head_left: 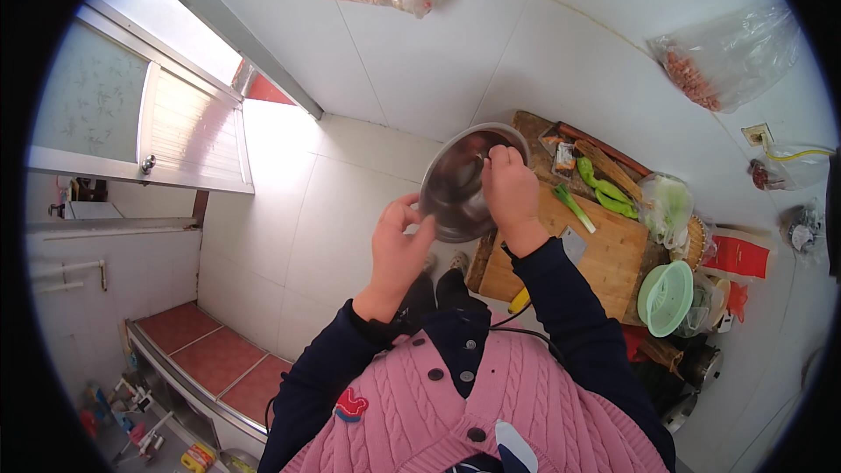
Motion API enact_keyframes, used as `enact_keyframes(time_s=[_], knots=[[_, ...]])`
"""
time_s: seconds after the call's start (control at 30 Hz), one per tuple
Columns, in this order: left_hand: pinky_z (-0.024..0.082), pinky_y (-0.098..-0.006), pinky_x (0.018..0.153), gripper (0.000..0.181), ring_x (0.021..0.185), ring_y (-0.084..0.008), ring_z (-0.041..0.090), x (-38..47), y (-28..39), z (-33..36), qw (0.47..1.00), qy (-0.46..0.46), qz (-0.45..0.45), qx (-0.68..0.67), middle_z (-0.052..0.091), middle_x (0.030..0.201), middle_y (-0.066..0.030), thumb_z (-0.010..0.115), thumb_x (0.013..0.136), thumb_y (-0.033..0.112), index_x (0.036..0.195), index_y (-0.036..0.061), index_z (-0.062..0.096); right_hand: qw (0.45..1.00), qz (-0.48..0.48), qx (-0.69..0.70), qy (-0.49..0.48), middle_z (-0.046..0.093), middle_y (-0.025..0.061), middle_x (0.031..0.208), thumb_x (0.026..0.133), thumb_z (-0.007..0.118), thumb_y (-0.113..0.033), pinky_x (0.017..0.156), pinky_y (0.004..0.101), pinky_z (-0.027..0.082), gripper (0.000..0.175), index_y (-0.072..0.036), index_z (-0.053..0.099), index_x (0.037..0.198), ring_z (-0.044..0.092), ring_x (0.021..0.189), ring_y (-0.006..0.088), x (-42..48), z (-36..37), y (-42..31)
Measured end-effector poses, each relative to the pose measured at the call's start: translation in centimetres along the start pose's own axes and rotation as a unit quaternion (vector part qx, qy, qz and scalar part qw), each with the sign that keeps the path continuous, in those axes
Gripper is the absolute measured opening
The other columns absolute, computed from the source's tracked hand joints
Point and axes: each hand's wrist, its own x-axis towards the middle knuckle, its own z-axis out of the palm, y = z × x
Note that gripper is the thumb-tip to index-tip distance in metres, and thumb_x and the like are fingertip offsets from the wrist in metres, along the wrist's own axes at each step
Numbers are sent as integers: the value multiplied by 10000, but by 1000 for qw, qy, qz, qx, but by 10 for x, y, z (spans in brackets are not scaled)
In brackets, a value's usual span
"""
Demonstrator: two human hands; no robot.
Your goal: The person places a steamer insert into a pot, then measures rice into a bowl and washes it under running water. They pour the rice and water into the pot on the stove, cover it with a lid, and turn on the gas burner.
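Note:
A stainless steel bowl [453, 217] is held tilted in front of me, above the floor and beside the left edge of the worktop. My left hand [401, 246] has its fingers at the bowl's near-left rim, the thumb apart from them. Over the bowl's right side is my right hand [512, 190], its fingers bent together over the inside; whether anything is pinched in them is hidden. Just right of that hand, a wooden cutting board [608, 269] carries a piece of green onion [575, 208] and a cleaver [573, 245], partly covered by my right forearm.
Green peppers [604, 190] and small packets [564, 157] lie behind the board. A bagged cabbage [667, 200] and a mint-green strainer basket [665, 299] stand to its right. Plastic bags hang on the wall. An open door [190, 125] is at left, above a red-tiled ledge [217, 358].

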Motion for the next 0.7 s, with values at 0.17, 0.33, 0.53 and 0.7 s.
enact_keyframes(time_s=[0.17, 0.33, 0.53, 0.7], knots=[[489, -369, 818, 168, 990, -326, 621, -2, 0, 0, 1000, 12, -20, -11, 642, 1094, -208, 700, 783, 58, 770, 20, 536, 1000, -13, 10, 0, 549, 133, 814, 864, 618, -137, 553, 442, 479, 102, -77, 537, 883, 584, 667, 361, -2, -5, 3], [489, -372, 818, 170, 987, -328, 621, -4, 2, 2, 1000, 10, -11, -9, 643, 1091, -206, 703, 781, 64, 770, 22, 539, 1000, -30, 8, -3, 533, 125, 780, 868, 624, -154, 545, 437, 473, 118, -81, 533, 853, 574, 654, 355, -2, -2, 3], [491, -379, 808, 174, 975, -351, 616, -6, 7, 0, 1000, 4, 11, 27, 643, 1084, -208, 706, 770, 67, 772, 22, 538, 1000, -18, -7, 6, 536, 126, 771, 882, 613, -166, 537, 444, 469, 139, -79, 517, 832, 569, 636, 357, -3, -1, 3], [488, -385, 810, 166, 982, -356, 612, -7, 12, -3, 999, -5, -2, 35, 646, 1071, -200, 703, 766, 68, 761, 17, 545, 999, -25, -19, 8, 542, 124, 773, 890, 600, -181, 527, 444, 465, 150, -81, 510, 824, 573, 629, 354, -4, 0, 4]])
